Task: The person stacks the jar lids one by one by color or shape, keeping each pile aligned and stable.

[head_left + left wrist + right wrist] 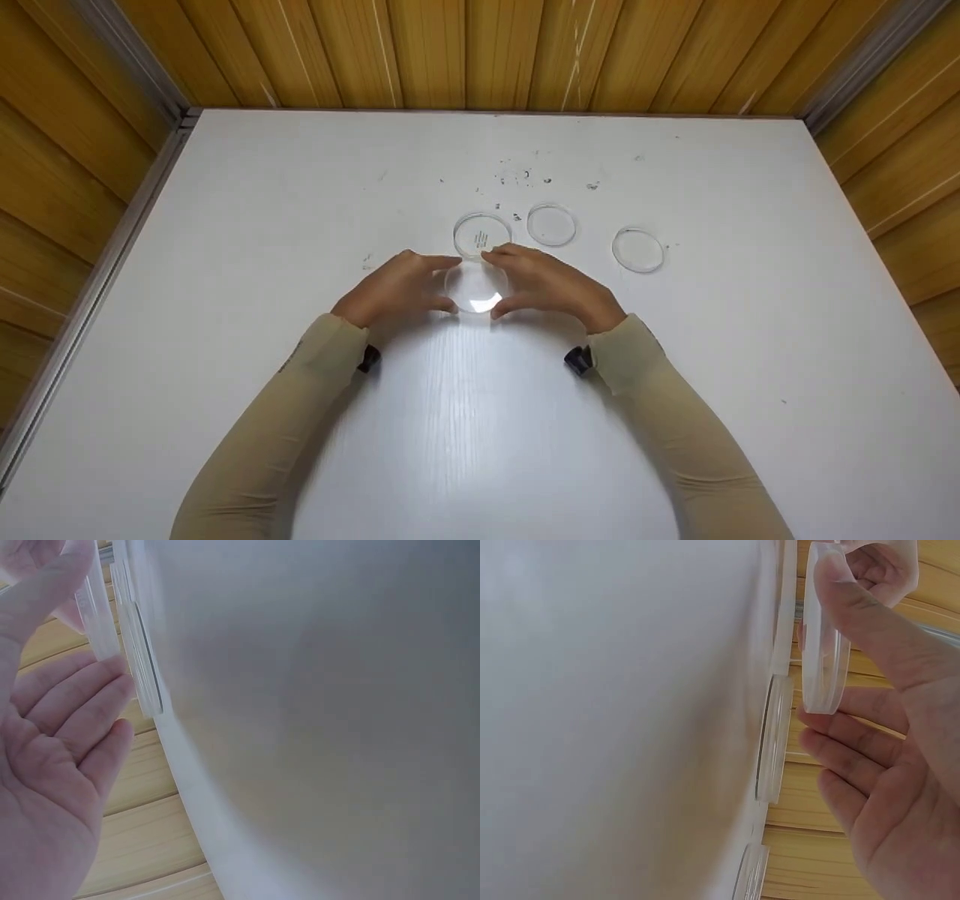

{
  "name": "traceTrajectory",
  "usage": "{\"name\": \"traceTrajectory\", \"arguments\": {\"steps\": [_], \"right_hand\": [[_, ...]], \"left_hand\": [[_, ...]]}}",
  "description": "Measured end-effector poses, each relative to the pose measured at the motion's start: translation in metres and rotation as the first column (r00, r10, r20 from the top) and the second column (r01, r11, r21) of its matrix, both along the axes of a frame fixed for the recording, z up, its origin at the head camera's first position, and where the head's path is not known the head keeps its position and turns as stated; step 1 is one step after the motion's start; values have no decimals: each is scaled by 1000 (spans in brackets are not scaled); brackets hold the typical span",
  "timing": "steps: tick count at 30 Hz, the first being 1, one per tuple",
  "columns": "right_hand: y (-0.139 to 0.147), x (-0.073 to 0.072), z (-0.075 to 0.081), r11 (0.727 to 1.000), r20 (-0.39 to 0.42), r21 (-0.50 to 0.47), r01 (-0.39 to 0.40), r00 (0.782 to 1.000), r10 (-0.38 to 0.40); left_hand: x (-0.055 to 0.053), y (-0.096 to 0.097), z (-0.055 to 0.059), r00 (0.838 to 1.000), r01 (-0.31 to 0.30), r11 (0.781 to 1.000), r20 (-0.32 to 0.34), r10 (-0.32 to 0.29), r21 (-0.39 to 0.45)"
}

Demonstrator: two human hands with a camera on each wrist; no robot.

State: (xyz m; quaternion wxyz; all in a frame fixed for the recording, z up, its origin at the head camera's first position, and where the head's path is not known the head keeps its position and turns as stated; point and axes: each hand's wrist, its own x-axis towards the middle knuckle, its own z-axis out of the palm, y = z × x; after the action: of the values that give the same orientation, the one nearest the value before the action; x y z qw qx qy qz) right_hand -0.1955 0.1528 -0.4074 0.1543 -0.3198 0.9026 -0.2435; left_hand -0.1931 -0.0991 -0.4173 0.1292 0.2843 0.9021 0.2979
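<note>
A clear petri dish is held flat between both hands, a little above the white table. My left hand grips its left side, with the thumb on the near side and the fingers on the far side. On the opposite side, my right hand pinches the rim between thumb and fingers. The right wrist view shows the held dish edge-on, the right thumb against its rim. From the left wrist, the same dish shows beside the left fingertips.
Just beyond the hands lies a clear dish with dark print on it. Two more clear dishes stand farther right, one near it and another apart. Dark specks mark the white table. Wood-patterned walls border it.
</note>
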Motion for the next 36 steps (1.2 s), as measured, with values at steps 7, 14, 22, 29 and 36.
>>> {"name": "traceTrajectory", "arguments": {"steps": [7,14,22,29,36], "right_hand": [[2,0,-1,1000,-2,1,0,1000,0],[2,1,-1,1000,10,13,3,1000,-3],[-2,0,-1,1000,31,19,-2,1000,1],[-9,-2,-2,999,44,38,-19,999,17],[-12,-1,-4,999,47,42,-13,999,11]], "left_hand": [[1,4,0,1000,17,1000,5,-17,-14],[1,6,1,1000,13,999,29,-11,-49],[2,4,-1,999,18,999,30,-16,-47],[3,2,-2,1000,28,999,12,-28,-25],[3,0,-4,999,42,999,-7,-42,-28]]}}
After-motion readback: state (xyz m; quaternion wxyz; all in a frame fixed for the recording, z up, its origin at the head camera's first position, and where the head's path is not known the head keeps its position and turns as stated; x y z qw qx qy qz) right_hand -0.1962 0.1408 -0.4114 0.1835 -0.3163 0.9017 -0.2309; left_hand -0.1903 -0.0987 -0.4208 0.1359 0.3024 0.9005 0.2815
